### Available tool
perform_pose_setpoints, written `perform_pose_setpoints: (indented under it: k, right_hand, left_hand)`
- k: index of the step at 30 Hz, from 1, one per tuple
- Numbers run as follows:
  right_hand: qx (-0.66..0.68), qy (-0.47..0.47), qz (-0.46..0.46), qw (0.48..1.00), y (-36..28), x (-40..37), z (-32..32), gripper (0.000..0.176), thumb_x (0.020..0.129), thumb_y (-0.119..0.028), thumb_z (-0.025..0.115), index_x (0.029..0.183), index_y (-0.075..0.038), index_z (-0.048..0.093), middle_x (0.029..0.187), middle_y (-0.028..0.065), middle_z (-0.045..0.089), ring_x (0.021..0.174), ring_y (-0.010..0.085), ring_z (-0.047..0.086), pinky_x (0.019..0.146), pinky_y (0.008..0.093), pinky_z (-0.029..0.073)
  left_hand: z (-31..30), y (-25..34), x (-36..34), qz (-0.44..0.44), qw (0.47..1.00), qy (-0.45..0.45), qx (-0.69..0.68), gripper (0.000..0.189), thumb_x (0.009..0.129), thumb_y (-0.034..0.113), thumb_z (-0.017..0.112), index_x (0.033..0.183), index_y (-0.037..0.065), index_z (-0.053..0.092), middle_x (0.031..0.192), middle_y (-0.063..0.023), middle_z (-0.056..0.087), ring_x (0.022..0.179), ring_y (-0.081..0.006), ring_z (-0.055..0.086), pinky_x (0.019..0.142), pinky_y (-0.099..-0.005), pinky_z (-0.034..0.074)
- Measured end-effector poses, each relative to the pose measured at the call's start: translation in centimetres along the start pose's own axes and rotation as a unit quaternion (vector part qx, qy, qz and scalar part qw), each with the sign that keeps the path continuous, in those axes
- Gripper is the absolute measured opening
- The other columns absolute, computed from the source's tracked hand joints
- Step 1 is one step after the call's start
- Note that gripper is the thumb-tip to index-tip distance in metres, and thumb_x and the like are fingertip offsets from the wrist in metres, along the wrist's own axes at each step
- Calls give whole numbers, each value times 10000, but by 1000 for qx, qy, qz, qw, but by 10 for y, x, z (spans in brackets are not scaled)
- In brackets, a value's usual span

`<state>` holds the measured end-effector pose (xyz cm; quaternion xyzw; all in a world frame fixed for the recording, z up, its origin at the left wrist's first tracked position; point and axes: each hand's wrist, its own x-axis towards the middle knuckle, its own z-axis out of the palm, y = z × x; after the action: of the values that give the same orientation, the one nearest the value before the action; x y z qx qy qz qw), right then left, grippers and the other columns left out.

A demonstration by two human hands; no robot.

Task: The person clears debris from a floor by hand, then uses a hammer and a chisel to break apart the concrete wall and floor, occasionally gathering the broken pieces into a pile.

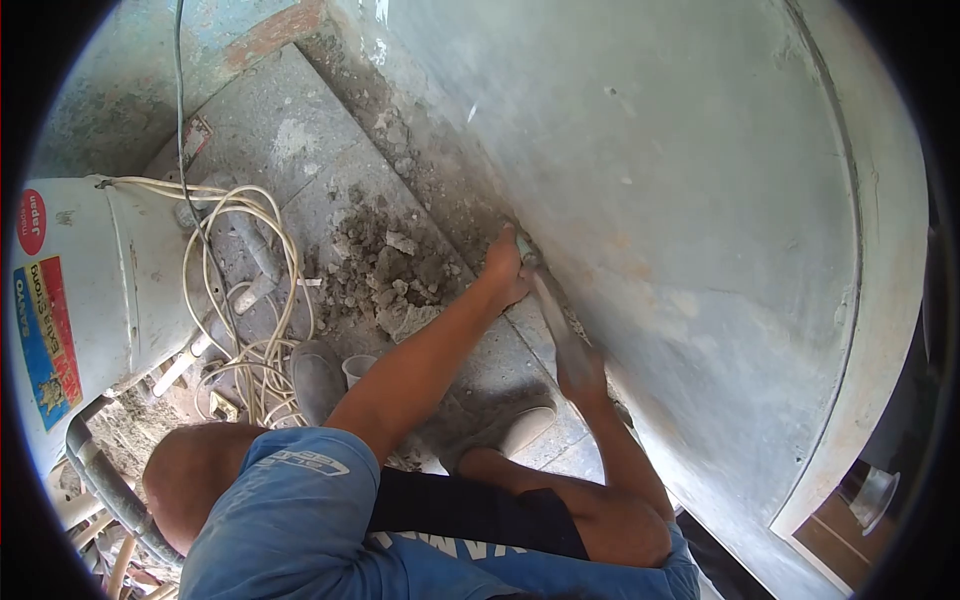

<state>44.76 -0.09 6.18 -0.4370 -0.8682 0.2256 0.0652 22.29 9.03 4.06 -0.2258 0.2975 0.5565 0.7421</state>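
My left hand (507, 268) is closed in a fist low against the base of the wall (690, 250), where the floor meets it. What it grips is mostly hidden by the fingers. Wrapped round the lower end of a long handle is my right hand (582, 377), nearer to me along the same wall. That handle belongs to a tool that looks like a hammer (553, 312), smeared by motion. Its far end reaches up beside my left fist, and the head is hard to make out. A pile of broken mortar and rubble (392, 268) lies left of my left hand.
A white bucket (150, 270) with stickers stands at the left, with a looped pale cable (285, 235) beside it. Grey pipes (255, 245) lie near it. A small white cup (358, 367) is by my shoe (318, 382). Dirt lines the wall's foot.
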Motion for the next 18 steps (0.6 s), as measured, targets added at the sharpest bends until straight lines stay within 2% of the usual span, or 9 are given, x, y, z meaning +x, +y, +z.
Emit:
perform_pose_setpoints:
  k: [1, 4, 5, 7, 9, 12, 13, 16, 18]
  right_hand:
    - [31, -67, 235, 969, 8, 2, 17, 193, 764, -162, 630, 835, -7, 539, 671, 238, 572, 641, 418, 586, 570, 449, 450]
    - [20, -152, 223, 963, -38, 13, -23, 202, 756, -172, 645, 836, -6, 561, 702, 249, 587, 686, 416, 598, 606, 440, 462]
    - [75, 11, 42, 996, -37, 2, -22, 152, 770, -139, 641, 809, -14, 564, 690, 230, 595, 632, 399, 604, 602, 430, 470]
    - [156, 64, 37, 985, -60, -1, -41, 132, 796, -139, 620, 808, -18, 568, 682, 223, 597, 610, 388, 601, 595, 426, 469]
    - [256, 138, -74, 954, -62, 12, -47, 149, 875, -153, 538, 815, -26, 587, 627, 179, 584, 544, 330, 577, 546, 443, 440]
    - [-68, -22, -6, 997, -14, 10, 7, 176, 887, -177, 505, 855, -43, 614, 593, 141, 562, 528, 315, 561, 542, 454, 431]
    - [22, -144, 204, 968, -17, 11, 2, 148, 846, -140, 519, 894, -60, 633, 580, 121, 543, 524, 317, 553, 540, 458, 423]
    - [-112, 73, 3, 991, -65, 20, -32, 274, 881, -268, 552, 823, -6, 605, 740, 156, 612, 680, 338, 586, 710, 427, 455]
    - [10, 64, 49, 997, -68, 16, -46, 267, 882, -234, 546, 753, -6, 598, 587, 116, 538, 520, 323, 519, 601, 388, 470]
  left_hand:
    - [16, 0, -10, 0, 996, 87, -13, 373, 1001, 363, 225, 897, 107, 476, 632, -21, 490, 407, -125, 385, 406, -270, 332]
    - [10, 0, -6, 3, 988, 145, 45, 379, 1002, 367, 221, 936, 96, 478, 670, -31, 500, 390, -129, 361, 372, -276, 291]
    - [-6, -4, 2, 2, 988, 148, 46, 379, 1002, 367, 221, 936, 96, 478, 670, -31, 500, 390, -129, 361, 372, -276, 291]
    - [-44, -11, 30, 11, 998, -57, 9, 393, 1002, 365, 218, 1012, 84, 493, 778, -49, 537, 476, -136, 436, 394, -283, 338]
    - [-45, -11, 34, 15, 998, -57, 12, 392, 1002, 366, 217, 1013, 86, 492, 784, -49, 537, 479, -136, 437, 395, -280, 337]
    - [-36, -8, 29, 8, 999, -38, 13, 383, 1002, 366, 220, 977, 90, 484, 733, -42, 522, 440, -135, 402, 389, -277, 316]
    - [-31, -8, 28, -1, 1000, -16, 8, 380, 1002, 366, 222, 939, 92, 477, 674, -34, 506, 398, -133, 365, 381, -277, 296]
    - [-43, -14, 47, -2, 1000, 30, -6, 382, 1002, 366, 224, 942, 84, 475, 683, -34, 507, 392, -131, 348, 377, -270, 277]
    - [-43, -7, 41, 12, 1000, -22, 7, 385, 1002, 367, 226, 977, 80, 481, 728, -44, 525, 449, -142, 411, 403, -282, 336]
